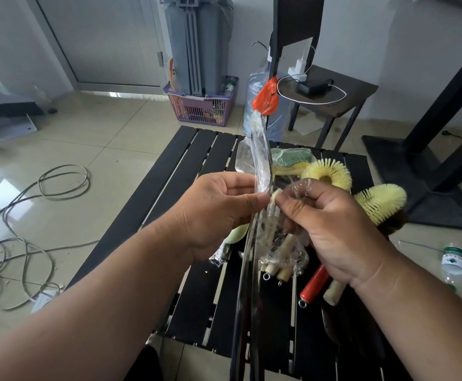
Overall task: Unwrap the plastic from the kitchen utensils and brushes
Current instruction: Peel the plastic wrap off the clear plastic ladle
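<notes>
My left hand (218, 213) pinches a long strip of clear plastic wrap (260, 152) that stretches upward above the black slatted table (185, 171). My right hand (331, 229) pinches crumpled plastic at the top of a bundle of cream-handled brushes (276, 243), still partly wrapped in clear film and held above the table. Long thin metal utensils (247, 298) run down from between my hands toward the bottom edge. Two yellow bristle brushes (327, 171) (381, 202) lie on the table behind my right hand. A red handle (313, 284) and a cream handle (333, 292) lie below my right wrist.
A green and yellow wrapped sponge (293, 160) lies at the table's far side. Beyond stand a small dark side table (331, 103) with chargers, an orange bag (265, 100) and a purple basket (199, 105). Cables (31, 215) trail on the tiled floor at left; a water bottle (452, 262) lies at right.
</notes>
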